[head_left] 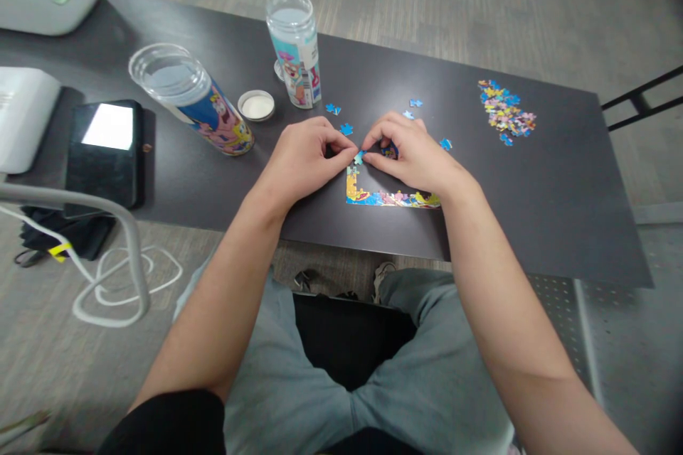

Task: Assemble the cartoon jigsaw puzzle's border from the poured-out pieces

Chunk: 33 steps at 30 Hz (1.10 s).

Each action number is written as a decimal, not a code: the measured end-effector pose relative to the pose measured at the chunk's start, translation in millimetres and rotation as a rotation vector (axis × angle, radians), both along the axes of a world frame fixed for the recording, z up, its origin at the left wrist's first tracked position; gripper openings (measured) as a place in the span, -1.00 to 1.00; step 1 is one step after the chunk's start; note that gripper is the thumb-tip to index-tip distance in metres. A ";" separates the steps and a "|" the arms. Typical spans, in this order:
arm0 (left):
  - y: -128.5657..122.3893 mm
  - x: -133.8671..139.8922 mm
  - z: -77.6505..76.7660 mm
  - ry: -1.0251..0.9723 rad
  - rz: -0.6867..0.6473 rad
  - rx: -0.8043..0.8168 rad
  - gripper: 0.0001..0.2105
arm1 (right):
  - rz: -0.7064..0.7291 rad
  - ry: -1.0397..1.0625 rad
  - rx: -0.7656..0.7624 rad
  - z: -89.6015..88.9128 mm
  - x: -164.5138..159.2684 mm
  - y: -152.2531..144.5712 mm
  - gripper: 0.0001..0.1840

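Note:
My left hand (309,155) and my right hand (410,149) meet with closed fingertips at a light-blue jigsaw puzzle piece (358,158). That piece sits at the top of the left side of a joined puzzle border (373,199), which forms an L along the table's near side. The border's right end runs beneath my right wrist. Loose blue pieces lie beyond my hands, one blue piece (346,129) close to my left fingers and another (446,144) right of my right hand. A dark-blue piece (390,151) shows partly under my right fingers.
A heap of mixed puzzle pieces (504,112) lies on the dark table (565,206) at the right. Two clear-topped printed jars (296,50) (195,99) stand left, with a round lid (257,106) between them. Further left are a black tablet-like device (104,153) and white equipment (26,117).

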<state>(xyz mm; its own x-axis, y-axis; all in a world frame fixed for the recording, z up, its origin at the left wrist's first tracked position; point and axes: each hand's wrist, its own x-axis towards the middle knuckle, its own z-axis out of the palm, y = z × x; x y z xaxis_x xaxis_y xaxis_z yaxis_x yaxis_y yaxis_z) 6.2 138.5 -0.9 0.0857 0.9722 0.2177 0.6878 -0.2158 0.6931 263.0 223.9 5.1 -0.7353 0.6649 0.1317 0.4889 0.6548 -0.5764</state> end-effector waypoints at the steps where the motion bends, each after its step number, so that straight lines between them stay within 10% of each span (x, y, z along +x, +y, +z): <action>1: 0.2 0.0 0.4 0.003 0.000 -0.009 -0.80 | 0.005 0.012 0.001 -1.5 0.2 0.7 -0.87; 33: -2.3 -25.3 13.0 0.029 -0.164 -0.104 -0.76 | 0.057 -0.001 0.022 2.3 -6.8 -6.5 -0.79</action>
